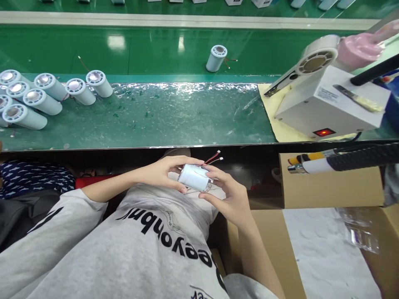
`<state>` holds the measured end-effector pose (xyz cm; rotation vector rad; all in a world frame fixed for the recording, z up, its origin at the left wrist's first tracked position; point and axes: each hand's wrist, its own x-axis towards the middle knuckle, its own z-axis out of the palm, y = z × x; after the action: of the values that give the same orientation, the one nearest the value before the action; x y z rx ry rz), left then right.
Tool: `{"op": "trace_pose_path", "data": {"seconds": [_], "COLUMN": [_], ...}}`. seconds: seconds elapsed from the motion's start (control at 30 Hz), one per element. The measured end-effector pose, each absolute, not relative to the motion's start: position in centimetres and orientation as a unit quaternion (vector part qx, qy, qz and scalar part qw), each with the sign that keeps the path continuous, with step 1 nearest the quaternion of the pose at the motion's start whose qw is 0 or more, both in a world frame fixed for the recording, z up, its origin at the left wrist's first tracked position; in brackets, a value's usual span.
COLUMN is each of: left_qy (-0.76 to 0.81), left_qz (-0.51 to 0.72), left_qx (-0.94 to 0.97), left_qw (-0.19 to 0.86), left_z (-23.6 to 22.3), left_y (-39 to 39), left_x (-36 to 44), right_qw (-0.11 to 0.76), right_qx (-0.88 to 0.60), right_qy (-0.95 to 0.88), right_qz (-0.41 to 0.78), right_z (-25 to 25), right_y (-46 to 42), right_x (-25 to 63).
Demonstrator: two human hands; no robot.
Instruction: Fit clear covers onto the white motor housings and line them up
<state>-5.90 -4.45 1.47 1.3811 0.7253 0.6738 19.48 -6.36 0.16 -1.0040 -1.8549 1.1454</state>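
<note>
Over my lap, below the bench edge, both hands hold one pale blue cylindrical cell [195, 177] with red and black leads sticking out at its upper right. My left hand [163, 171] wraps its fingers over the top and left end. My right hand [229, 194] cups it from below and the right, fingers curled on its end. Several similar cylinders [34, 99] with silver end caps lie on their sides at the left of the green bench mat [174, 116]. One more cylinder [216, 58] lies alone on the green conveyor behind.
A white heat-gun style machine [327, 97] with a lit red switch sits on yellow paper at the right. A handled tool [330, 164] lies across an open cardboard box [330, 232] lined with white foam, with clear plastic pieces inside. Dark patterned cloth is at far left.
</note>
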Motion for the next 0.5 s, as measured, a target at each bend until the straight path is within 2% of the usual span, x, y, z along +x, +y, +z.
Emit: {"op": "trace_pose_path", "data": {"seconds": [0.5], "left_qy": [0.308], "left_qz": [0.279], "left_qx": [0.681], "left_qw": [0.602], "left_z": [1.69], "left_y": [-4.56], "left_x": [-6.27], "right_qw": [0.345], "right_qx": [-0.411], "right_qy": [-0.607], "right_qz": [0.586], "right_z": [0.98], "right_y": [-6.46], "right_x": [19.40]}}
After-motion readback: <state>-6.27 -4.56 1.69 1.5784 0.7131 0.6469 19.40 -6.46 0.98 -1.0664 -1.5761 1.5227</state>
